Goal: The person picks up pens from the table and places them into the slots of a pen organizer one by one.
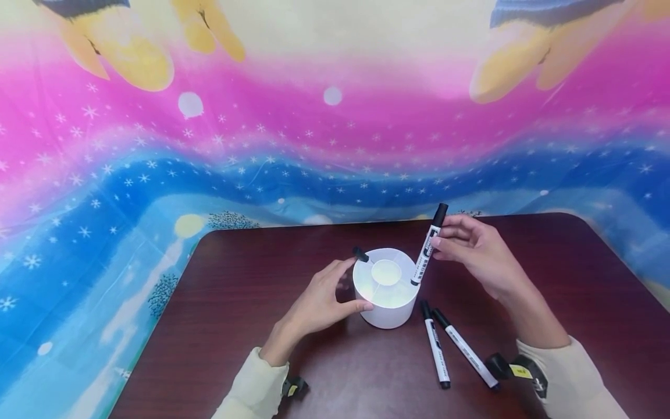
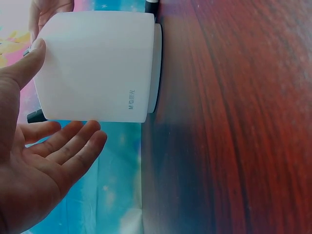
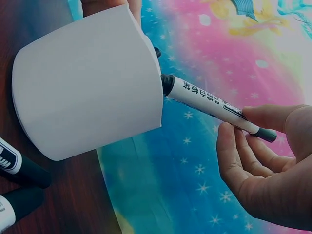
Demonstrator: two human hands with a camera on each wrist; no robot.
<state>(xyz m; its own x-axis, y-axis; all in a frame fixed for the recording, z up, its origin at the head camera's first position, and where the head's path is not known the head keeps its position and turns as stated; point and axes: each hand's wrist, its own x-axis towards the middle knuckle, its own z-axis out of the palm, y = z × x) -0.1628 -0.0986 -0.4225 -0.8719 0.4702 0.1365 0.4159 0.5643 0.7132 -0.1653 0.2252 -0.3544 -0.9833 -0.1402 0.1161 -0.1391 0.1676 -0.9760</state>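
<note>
A white round pen holder [image 1: 388,315] with a ring-shaped middle compartment and dividers stands on the table. My left hand [image 1: 319,299] holds it from the left, thumb at the near rim and fingers along the far-left side. A black-capped marker [image 1: 360,254] sticks up from its back-left compartment. My right hand [image 1: 484,253] pinches another marker [image 1: 428,250], white-bodied with a black cap, between thumb and fingers. That marker tilts, cap up, its lower end at the holder's right rim; in the right wrist view the end [image 3: 168,85] meets the opening.
Two more black-and-white markers, a left one [image 1: 437,352] and a right one [image 1: 468,352], lie on the dark red-brown table [image 1: 251,279] in front of the holder, caps close together. A colourful cloth backdrop [image 1: 293,128] hangs behind the table.
</note>
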